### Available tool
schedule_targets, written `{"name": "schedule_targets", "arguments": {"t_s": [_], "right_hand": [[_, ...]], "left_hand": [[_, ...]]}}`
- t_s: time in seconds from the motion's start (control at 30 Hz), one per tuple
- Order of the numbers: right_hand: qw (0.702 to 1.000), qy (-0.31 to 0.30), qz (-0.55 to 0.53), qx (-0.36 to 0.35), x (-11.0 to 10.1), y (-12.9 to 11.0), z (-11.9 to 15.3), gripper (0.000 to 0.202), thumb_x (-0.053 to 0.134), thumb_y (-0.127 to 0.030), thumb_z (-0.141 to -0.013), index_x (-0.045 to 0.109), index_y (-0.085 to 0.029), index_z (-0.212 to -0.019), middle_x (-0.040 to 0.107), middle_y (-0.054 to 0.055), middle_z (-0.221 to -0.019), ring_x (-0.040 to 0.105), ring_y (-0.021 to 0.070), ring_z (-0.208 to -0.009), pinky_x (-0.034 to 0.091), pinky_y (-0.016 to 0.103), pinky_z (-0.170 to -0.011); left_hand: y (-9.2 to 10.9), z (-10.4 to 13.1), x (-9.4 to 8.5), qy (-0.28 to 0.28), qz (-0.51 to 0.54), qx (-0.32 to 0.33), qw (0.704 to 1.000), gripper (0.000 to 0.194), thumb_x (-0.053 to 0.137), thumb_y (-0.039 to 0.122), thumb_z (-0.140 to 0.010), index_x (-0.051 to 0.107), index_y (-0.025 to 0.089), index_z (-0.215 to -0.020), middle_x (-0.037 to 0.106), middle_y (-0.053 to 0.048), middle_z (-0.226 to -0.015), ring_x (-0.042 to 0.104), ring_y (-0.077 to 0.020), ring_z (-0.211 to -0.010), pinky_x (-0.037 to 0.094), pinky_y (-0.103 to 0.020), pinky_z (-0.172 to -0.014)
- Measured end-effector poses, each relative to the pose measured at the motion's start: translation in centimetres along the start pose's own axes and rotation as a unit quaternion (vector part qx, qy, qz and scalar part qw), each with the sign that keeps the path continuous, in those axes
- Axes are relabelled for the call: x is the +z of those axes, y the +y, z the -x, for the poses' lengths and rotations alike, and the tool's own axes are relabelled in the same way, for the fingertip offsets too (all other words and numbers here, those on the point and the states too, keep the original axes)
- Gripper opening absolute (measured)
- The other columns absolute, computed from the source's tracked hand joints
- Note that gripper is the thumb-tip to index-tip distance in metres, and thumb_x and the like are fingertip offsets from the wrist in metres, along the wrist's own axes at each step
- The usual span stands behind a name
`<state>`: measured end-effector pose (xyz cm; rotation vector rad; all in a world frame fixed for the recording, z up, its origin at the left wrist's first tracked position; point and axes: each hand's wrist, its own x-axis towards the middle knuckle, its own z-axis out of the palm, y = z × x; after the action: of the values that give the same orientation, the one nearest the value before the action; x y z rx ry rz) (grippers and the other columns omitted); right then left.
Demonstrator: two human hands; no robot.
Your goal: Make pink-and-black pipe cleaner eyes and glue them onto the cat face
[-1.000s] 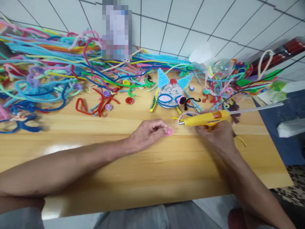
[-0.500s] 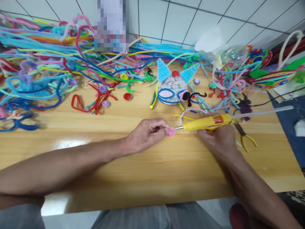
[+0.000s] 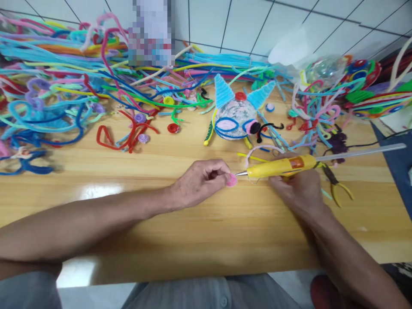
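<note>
Between thumb and fingers, my left hand (image 3: 206, 182) pinches a small round pink coil (image 3: 231, 180) that looks like wound pipe cleaner. My right hand (image 3: 299, 184) is wrapped round a yellow hot glue gun (image 3: 273, 167), with a clear glue stick (image 3: 360, 152) jutting from its back. The metal nozzle is at the coil's edge; whether they touch I cannot tell. Just beyond the hands stands a craft animal head (image 3: 236, 118) with a speckled round body, blue ears, a pink-and-blue eye and a black nose.
Yellow-handled pliers (image 3: 337, 186) lie right of my right hand. Tangled pipe cleaners (image 3: 48, 116) cover the table's left and back. A red bent piece (image 3: 128, 137) and purple coils lie left of the head. A black cord (image 3: 370, 139) runs off right. Tiled wall stands behind.
The view has shifted slightly, so objects on the right appear further right. Both hands keep their holds, and the nozzle stays at the pink coil.
</note>
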<state>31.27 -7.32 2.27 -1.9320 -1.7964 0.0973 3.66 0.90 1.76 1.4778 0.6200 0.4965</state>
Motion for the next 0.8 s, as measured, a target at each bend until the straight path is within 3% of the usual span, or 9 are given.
{"name": "schedule_targets", "arguments": {"t_s": [0.1,0.57,0.8], "right_hand": [[1.0,-0.024,0.006,0.007,-0.2,-0.11,0.01,0.017,0.059,-0.027,-0.073,0.067,-0.028,-0.088,0.078,0.007,-0.089,0.076,0.0315,-0.085,0.061,0.045,-0.077],[1.0,-0.009,0.015,-0.002,0.2,0.52,0.45,0.017,0.058,-0.028,-0.073,0.068,-0.026,-0.087,0.079,0.007,-0.086,0.075,0.0315,-0.082,0.06,0.043,-0.075],[1.0,-0.03,0.005,0.002,-0.4,-0.07,0.14,0.014,0.058,-0.028,-0.074,0.067,-0.026,-0.085,0.078,0.006,-0.086,0.074,0.0293,-0.083,0.061,0.044,-0.079]], "left_hand": [[0.13,-0.02,-0.04,-0.005,0.001,0.004,1.0,0.027,0.069,0.041,-0.096,0.072,0.016,-0.087,0.067,-0.002,-0.076,0.06,-0.0141,-0.072,0.046,-0.025,-0.064],[0.3,-0.05,-0.02,-0.002,0.003,-0.001,1.0,0.029,0.068,0.044,-0.097,0.073,0.017,-0.088,0.07,-0.003,-0.077,0.064,-0.0152,-0.074,0.048,-0.026,-0.065],[0.23,-0.05,-0.08,-0.01,0.003,0.005,1.0,0.029,0.068,0.044,-0.097,0.072,0.016,-0.088,0.071,-0.004,-0.08,0.065,-0.0158,-0.077,0.049,-0.026,-0.067]]}}
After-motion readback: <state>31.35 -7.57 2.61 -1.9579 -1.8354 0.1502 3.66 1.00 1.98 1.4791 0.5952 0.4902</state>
